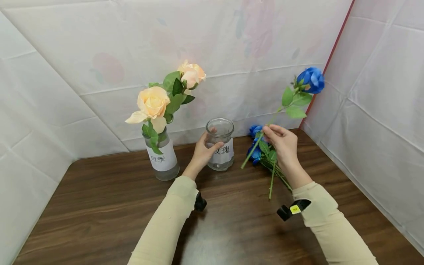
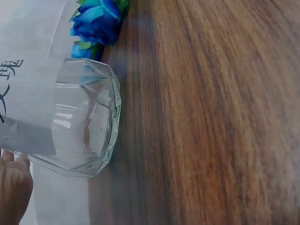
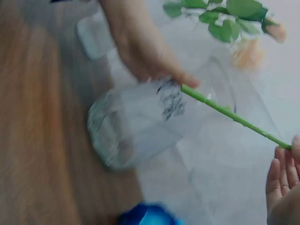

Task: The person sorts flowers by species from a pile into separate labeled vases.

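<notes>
My left hand (image 1: 201, 154) grips a clear glass vase (image 1: 221, 166) by its left side, thumb across the front near its white paper label. The vase stands upright, and its faceted base (image 2: 89, 122) fills much of the left wrist view. My right hand (image 1: 283, 144) pinches the green stem (image 3: 234, 117) of a blue rose (image 1: 311, 80). The bloom tilts up and right, while the cut end points down-left, right of the vase. In the right wrist view that stem end overlaps the vase's upper part and my left thumb. Under my right hand lie more blue roses (image 1: 255, 152).
Left of my left hand stands a second labelled glass vase (image 1: 169, 173) holding two peach roses (image 1: 153, 102). The dark wooden table (image 1: 99, 198) meets a white patterned cloth (image 1: 132, 44) at the back and plain white cloth at the sides.
</notes>
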The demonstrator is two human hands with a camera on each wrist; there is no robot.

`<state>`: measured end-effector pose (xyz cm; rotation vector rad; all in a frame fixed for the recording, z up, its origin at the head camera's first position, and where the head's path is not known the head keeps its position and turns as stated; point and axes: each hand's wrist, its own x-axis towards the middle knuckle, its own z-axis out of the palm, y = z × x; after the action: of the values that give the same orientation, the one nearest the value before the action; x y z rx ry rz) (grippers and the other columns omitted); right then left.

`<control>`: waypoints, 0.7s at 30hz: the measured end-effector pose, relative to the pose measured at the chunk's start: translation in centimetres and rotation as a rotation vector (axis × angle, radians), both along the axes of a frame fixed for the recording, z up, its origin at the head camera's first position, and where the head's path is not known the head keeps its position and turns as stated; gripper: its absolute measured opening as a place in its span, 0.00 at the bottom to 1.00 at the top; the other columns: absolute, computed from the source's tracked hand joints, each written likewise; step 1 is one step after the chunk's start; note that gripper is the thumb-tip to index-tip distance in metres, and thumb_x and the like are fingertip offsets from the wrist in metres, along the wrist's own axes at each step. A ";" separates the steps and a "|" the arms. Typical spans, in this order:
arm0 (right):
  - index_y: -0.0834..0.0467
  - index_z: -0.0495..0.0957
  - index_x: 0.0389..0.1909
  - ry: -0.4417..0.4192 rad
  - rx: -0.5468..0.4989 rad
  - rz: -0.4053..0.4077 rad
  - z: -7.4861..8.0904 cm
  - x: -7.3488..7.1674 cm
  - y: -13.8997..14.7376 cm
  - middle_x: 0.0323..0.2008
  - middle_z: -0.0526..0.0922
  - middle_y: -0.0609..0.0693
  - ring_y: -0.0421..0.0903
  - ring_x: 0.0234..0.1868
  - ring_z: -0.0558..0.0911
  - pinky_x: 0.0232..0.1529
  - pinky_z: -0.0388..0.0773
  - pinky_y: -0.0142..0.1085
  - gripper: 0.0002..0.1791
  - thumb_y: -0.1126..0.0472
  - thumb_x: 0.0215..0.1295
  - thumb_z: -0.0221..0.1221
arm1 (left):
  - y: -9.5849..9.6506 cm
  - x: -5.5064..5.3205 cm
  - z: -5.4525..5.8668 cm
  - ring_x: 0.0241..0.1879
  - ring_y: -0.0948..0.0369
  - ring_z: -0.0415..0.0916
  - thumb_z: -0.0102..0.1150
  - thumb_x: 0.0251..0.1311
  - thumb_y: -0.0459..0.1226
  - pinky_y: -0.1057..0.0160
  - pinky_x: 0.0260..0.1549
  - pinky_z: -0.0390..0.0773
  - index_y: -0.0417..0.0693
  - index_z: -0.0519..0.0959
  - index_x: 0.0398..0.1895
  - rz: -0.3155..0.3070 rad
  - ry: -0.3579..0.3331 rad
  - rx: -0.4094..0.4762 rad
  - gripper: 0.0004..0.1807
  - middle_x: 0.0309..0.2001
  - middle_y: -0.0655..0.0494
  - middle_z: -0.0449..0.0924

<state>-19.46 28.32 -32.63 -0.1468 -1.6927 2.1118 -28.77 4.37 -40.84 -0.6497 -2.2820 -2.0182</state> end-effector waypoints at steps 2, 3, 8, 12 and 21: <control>0.59 0.83 0.37 0.056 -0.014 -0.019 1.1 -0.7 -0.9 0.31 0.88 0.45 0.40 0.30 0.85 0.36 0.82 0.32 0.07 0.63 0.60 0.69 | 0.1 -0.1 -0.1 0.69 0.53 0.61 0.67 0.62 0.41 0.47 0.63 0.65 0.48 0.62 0.74 -0.001 0.004 0.009 0.39 0.70 0.51 0.66; 0.59 0.84 0.36 0.086 -0.022 -0.025 1.6 -1.0 -1.3 0.30 0.87 0.46 0.41 0.30 0.85 0.35 0.82 0.32 0.06 0.63 0.60 0.70 | 0.1 -0.1 -0.1 0.69 0.53 0.61 0.67 0.62 0.40 0.46 0.63 0.64 0.47 0.62 0.75 0.000 0.007 0.015 0.39 0.70 0.51 0.66; 0.62 0.84 0.36 0.204 -0.084 -0.040 4.4 -3.0 -3.1 0.31 0.87 0.49 0.42 0.31 0.85 0.36 0.82 0.33 0.07 0.64 0.59 0.70 | 0.4 -0.2 -0.2 0.65 0.52 0.65 0.68 0.61 0.40 0.47 0.60 0.68 0.46 0.63 0.74 0.021 0.003 0.015 0.39 0.69 0.50 0.68; 0.60 0.84 0.35 0.228 -0.044 -0.058 5.2 -4.6 -4.2 0.31 0.87 0.47 0.42 0.31 0.85 0.36 0.81 0.33 0.06 0.64 0.60 0.69 | 0.5 -0.1 -0.1 0.55 0.54 0.70 0.68 0.61 0.42 0.52 0.50 0.73 0.47 0.64 0.73 0.037 -0.005 -0.002 0.38 0.67 0.50 0.70; 0.63 0.85 0.34 0.094 0.172 -0.089 0.8 -6.5 -6.8 0.28 0.87 0.43 0.39 0.30 0.84 0.38 0.82 0.39 0.07 0.63 0.60 0.70 | 0.1 0.2 -0.2 0.63 0.58 0.67 0.71 0.59 0.40 0.51 0.60 0.67 0.52 0.66 0.71 0.039 0.018 0.018 0.37 0.67 0.48 0.69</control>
<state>-25.92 21.51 -31.81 -0.0692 -1.7686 1.8704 -28.55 4.47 -41.09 -0.6145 -2.2457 -2.0043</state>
